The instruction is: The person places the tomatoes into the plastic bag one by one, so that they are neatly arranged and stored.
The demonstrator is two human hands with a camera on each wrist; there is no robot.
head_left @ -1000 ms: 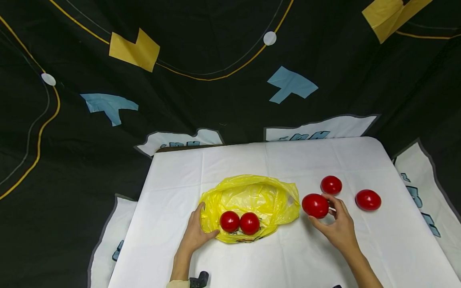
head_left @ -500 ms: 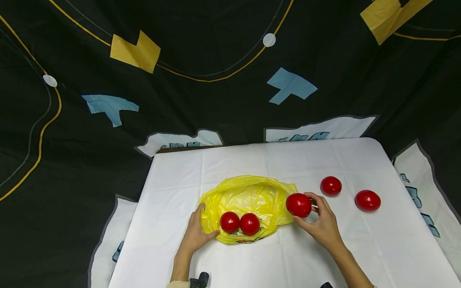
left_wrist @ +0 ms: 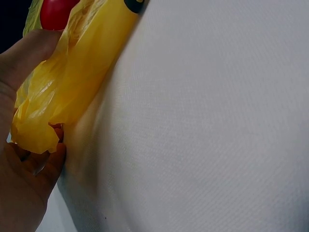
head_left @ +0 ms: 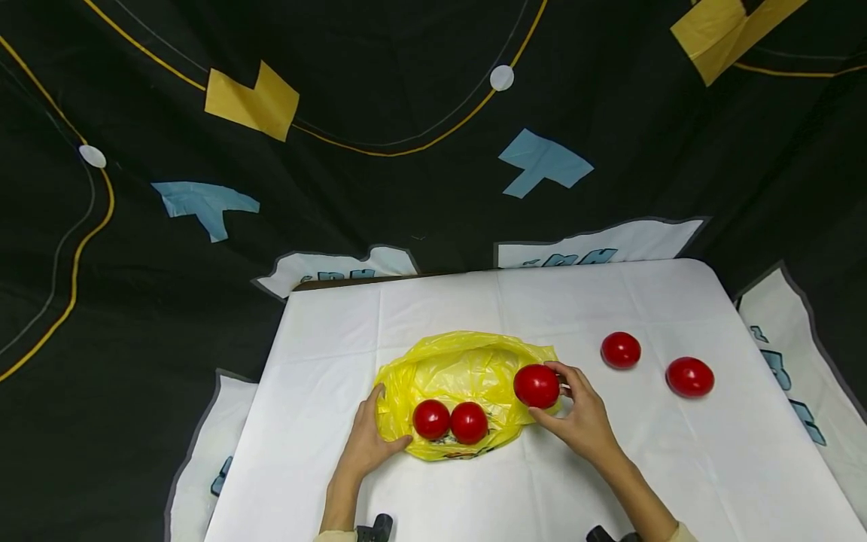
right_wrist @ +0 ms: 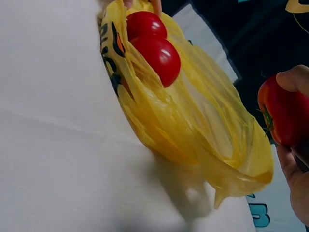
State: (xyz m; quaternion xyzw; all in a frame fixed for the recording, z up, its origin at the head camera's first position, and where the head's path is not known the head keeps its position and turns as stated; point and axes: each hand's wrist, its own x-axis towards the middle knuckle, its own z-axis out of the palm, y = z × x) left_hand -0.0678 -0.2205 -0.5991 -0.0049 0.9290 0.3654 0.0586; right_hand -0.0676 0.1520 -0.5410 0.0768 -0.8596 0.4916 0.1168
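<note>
A yellow plastic bag (head_left: 467,350) lies open on the table, its mouth facing up. Two red tomatoes (head_left: 431,418) sit side by side inside it, near its front edge. My left hand (head_left: 371,436) grips the bag's left rim, thumb inside and fingers around the outside; the left wrist view shows the thin plastic (left_wrist: 79,82) between them. With thumb and fingers, my right hand (head_left: 579,414) holds another tomato (head_left: 536,386) over the bag's right side. Green sepals show on that held tomato (right_wrist: 285,113) in the right wrist view.
Two more tomatoes, one farther back (head_left: 620,350) and one farther right (head_left: 689,377), rest on the white-covered table (head_left: 325,324). A black curtain (head_left: 406,203) with yellow and blue paper shapes hangs behind the table.
My right hand has carried its tomato leftward, from beside the bag to over its right side. The left hand stays at the bag's left rim.
</note>
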